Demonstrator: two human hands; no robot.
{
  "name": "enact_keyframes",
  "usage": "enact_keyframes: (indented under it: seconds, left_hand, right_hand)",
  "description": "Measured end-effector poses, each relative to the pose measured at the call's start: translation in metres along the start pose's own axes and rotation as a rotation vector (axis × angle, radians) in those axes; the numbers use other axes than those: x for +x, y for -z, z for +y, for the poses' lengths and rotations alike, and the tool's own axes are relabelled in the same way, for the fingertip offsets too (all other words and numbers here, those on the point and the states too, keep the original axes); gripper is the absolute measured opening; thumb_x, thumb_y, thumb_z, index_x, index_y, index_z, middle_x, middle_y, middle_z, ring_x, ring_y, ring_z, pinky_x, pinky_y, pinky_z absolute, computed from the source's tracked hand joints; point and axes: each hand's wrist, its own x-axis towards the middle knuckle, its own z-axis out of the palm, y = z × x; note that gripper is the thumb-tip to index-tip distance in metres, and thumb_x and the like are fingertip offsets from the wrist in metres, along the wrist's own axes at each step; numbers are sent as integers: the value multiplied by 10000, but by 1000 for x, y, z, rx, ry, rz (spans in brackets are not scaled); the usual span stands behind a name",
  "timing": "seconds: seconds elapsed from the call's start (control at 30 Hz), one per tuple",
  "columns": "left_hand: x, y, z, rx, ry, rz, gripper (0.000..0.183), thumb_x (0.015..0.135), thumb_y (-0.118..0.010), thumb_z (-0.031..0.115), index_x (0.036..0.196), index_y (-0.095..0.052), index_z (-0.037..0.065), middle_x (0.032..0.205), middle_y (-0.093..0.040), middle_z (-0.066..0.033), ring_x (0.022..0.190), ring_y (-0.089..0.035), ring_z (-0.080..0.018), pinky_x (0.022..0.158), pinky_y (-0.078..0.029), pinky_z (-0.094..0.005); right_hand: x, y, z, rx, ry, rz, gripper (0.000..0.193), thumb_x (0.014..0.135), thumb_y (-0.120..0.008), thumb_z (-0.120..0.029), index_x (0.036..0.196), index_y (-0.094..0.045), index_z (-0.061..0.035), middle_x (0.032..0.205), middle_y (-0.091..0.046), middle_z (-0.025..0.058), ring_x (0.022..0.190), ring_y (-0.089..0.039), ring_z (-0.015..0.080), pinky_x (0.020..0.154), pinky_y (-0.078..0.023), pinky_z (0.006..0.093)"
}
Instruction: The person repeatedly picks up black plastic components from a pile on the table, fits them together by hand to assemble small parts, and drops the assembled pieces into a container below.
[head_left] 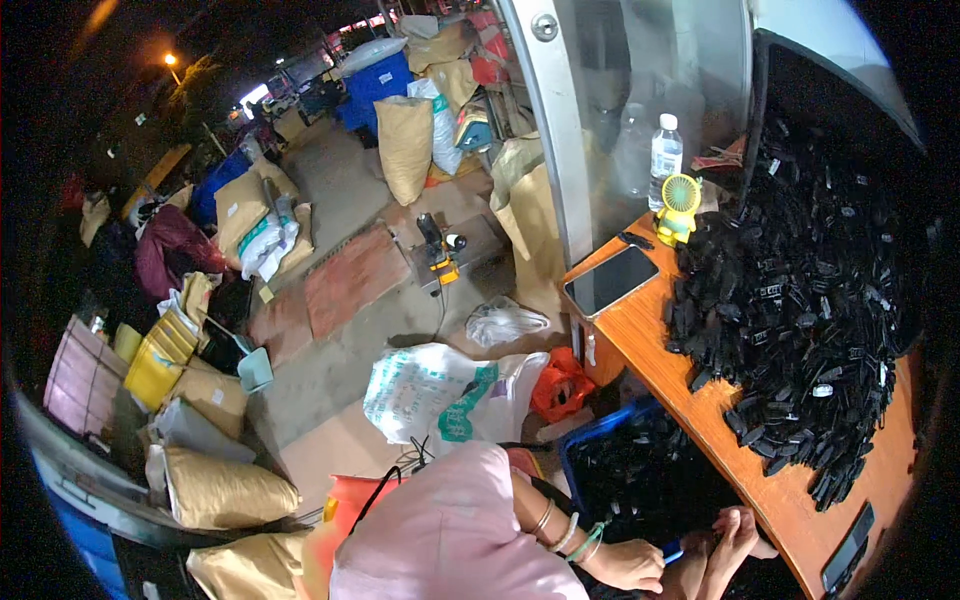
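Over at the right, a broad heap of small black pieces [790, 300] covers much of the orange counter [705, 425], and more dark pieces [640, 465] lie in the blue-rimmed tub [567, 465] just beside the counter's left edge. At the near end of that tub, the left hand [625, 565] has its fingers curled, and the right hand [735, 540], close by, also has bent fingers. A strip of blue [675, 550] shows between them; whether either hand pinches it, or a black piece, I cannot tell. As for progress, both heap and tub hold plenty, but nothing visible parts finished pieces from untouched ones, so what is done and what remains cannot be judged. On the counter's far left corner rests a phone [612, 280], with a yellow-green fan [679, 208] and a clear bottle [666, 160] beyond it.
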Motion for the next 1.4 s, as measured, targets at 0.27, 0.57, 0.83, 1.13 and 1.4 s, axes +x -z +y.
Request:
enact_keyframes:
  seconds: [0.27, 0.57, 0.83, 1.13, 1.4]
  left_hand:
    - [-5, 18, -10, 46, 26, -58, 380, 866, -519, 251, 590, -518, -10, 670, -595, -155, 644, -579, -306, 605, -447, -401]
    - [-6, 28, -5, -40, 112, -86, 356, 868, -512, 241, 610, -524, -5, 720, -605, -148, 674, -586, -289, 623, -451, -382]
    - [-9, 40, -8, -106, 270, -49, 335, 870, -506, 232, 629, -529, 0, 765, -613, -142, 701, -593, -273, 638, -455, -366]
    - [-15, 66, -9, -161, 419, -64, 312, 872, -500, 222, 650, -535, 5, 816, -623, -136, 732, -600, -256, 656, -459, -348]
    - [-37, 94, -7, -213, 518, -50, 293, 873, -494, 213, 668, -540, 9, 861, -632, -130, 759, -607, -240, 671, -463, -331]
  right_hand:
    - [1, -108, -171, 26, 525, -676, 249, 831, -539, -118, 997, -639, 38, 1020, -629, 185, 958, -591, 306, 863, -444, 367]
    - [-21, -187, -270, 541, 942, -1165, 267, 826, -636, -135, 1060, -600, -11, 1044, -572, 147, 956, -554, 299, 830, -437, 366]
    - [-12, -180, -240, 486, 943, -852, 174, 774, -652, -78, 891, -607, 42, 783, -577, 127, 698, -565, 276, 632, -451, 321]
    - [-24, -159, -234, 746, 687, -873, 76, 765, -523, 102, 776, -583, 58, 763, -592, 157, 647, -576, 246, 598, -449, 285]
    - [2, -177, -214, 555, 614, -1040, 69, 771, -637, -12, 826, -605, 15, 851, -599, 108, 798, -563, 240, 726, -436, 327]
